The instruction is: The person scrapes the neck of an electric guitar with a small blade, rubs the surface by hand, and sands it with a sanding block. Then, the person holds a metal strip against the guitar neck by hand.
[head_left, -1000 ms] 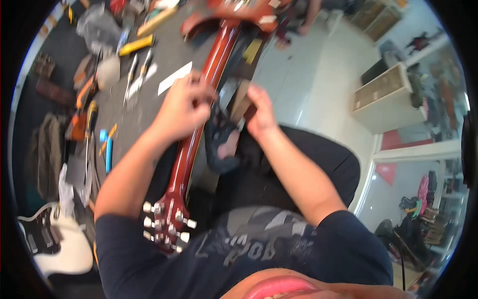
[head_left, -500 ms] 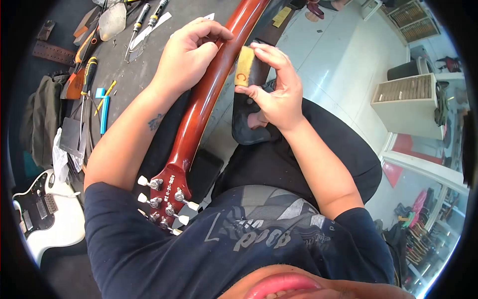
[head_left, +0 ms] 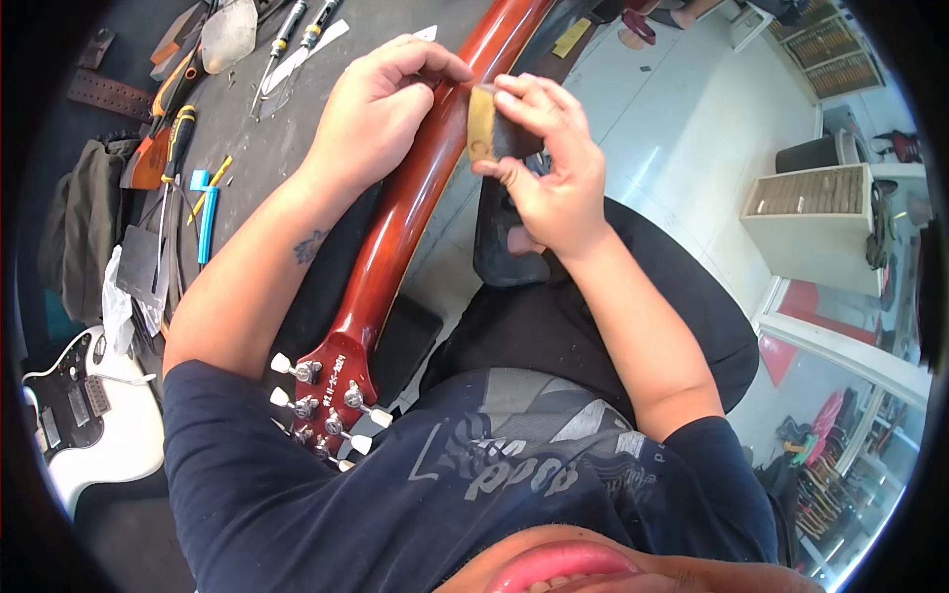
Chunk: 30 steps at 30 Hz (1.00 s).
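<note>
"In front of you, what is there?"

"A glossy red-brown guitar neck point(head_left: 425, 188) slants across the view, its headstock point(head_left: 331, 383) nearest me."

"And your hands?"

"My left hand point(head_left: 381, 109) is half curled at the neck's edge; whether it grips anything, I cannot tell. My right hand point(head_left: 559, 173) pinches a tan block point(head_left: 481, 124) marked C, just beside the neck."

"Any containers?"

"To the right, well apart from my hands, stands a pale cabinet point(head_left: 811, 237), its top filled with a row of thin pieces point(head_left: 806, 195) too small to identify."
</note>
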### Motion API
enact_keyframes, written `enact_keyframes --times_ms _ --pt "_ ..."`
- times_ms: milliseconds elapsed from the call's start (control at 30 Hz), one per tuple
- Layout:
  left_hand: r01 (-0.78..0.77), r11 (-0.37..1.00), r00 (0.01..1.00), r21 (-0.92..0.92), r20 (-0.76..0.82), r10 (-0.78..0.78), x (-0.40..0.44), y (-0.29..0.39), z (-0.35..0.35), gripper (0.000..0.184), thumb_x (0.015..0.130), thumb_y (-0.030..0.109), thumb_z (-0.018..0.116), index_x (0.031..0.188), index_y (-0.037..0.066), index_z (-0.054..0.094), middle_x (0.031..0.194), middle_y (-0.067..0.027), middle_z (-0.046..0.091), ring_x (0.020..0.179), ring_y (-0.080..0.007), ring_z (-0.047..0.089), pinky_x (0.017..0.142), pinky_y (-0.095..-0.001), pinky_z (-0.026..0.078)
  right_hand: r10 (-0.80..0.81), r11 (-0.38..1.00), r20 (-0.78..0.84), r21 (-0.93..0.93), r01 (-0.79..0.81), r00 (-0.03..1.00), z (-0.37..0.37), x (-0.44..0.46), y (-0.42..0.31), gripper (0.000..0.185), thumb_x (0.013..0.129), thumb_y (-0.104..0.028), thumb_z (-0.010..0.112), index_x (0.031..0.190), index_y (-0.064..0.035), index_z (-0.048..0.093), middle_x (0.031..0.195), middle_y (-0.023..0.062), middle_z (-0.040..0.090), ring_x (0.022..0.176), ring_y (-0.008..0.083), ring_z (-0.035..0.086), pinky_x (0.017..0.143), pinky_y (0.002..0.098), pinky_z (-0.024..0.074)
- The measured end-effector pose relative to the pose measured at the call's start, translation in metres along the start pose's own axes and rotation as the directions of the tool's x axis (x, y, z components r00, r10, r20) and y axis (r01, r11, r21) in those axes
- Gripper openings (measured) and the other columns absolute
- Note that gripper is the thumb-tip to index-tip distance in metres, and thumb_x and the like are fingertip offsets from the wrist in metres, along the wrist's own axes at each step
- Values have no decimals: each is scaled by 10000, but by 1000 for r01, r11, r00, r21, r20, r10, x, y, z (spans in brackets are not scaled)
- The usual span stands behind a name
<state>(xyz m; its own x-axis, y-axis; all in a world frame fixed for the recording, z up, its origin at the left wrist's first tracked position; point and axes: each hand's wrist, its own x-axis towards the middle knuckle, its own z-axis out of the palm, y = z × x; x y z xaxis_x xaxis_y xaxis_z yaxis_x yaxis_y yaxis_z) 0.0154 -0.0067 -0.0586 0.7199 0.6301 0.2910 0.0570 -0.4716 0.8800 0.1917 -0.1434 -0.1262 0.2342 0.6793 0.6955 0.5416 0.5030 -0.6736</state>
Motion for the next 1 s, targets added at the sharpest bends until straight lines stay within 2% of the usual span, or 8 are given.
enact_keyframes --times_ms 133,267,367,500,567,767,867,1000 --pt "5 1000 1000 14 17 -5 0 -3 -2 395 852 -80 469 1110 -31 765 1088 -79 680 1057 -185 682 989 -315 533 -106 994 86 0 107 991 0 -6 -14 675 680 47 891 1326 -84 747 1412 103 745 1354 376 623 1141 476 539" --pt "6 1000 1000 -22 -9 -6 0 -2 2 387 853 -80 474 1107 -31 762 1091 -74 673 1034 -182 676 969 -312 532 -10 999 0 -38 10 1000 -1 1 3 674 671 54 897 1313 -88 749 1405 100 748 1336 391 626 1153 495 522" --pt "-6 1000 1000 30 14 6 -1 -2 -2 383 853 -79 478 1107 -33 760 1091 -73 672 1020 -180 672 956 -312 529 -127 991 80 -29 130 989 2 -5 -17 667 685 67 879 1321 -83 746 1410 104 747 1334 390 627 1147 488 527" --pt "-3 1000 1000 16 8 3 -1 -2 1 384 855 -78 482 1115 -32 761 1079 -76 669 1025 -183 675 961 -317 528 -23 997 27 -73 25 999 -2 -1 1 677 668 42 902 1315 -89 749 1405 105 747 1331 390 629 1133 480 538" --pt "-10 999 1000 48 26 9 0 -1 -2 386 856 -78 484 1119 -30 763 1077 -77 668 1038 -185 681 975 -319 530 -80 994 69 -69 85 994 -2 -5 -14 658 685 39 895 1313 -89 749 1413 103 744 1324 395 630 1120 484 554" --pt "21 1000 1000 -5 6 -21 -1 -2 2 387 858 -77 481 1119 -27 763 1076 -73 666 1032 -178 685 974 -316 534 -38 997 63 -60 42 997 -6 -4 -7 695 666 88 860 1324 -97 741 1402 105 745 1320 392 629 1121 489 551" --pt "35 999 997 21 73 -36 -1 -3 -5 369 921 -75 486 1188 -56 739 1223 -71 688 1179 -161 667 1084 -319 504 -78 996 113 -37 83 990 -3 -9 -16 666 685 93 859 1316 -86 743 1400 112 746 1312 390 634 1110 483 558" --pt "67 996 995 54 67 -71 -1 1 -5 376 914 -79 488 1189 -51 742 1225 -69 687 1174 -159 667 1087 -323 505 -60 996 85 -58 65 995 -8 -5 -10 673 677 73 859 1321 -86 745 1374 108 750 1308 404 635 1111 496 551"
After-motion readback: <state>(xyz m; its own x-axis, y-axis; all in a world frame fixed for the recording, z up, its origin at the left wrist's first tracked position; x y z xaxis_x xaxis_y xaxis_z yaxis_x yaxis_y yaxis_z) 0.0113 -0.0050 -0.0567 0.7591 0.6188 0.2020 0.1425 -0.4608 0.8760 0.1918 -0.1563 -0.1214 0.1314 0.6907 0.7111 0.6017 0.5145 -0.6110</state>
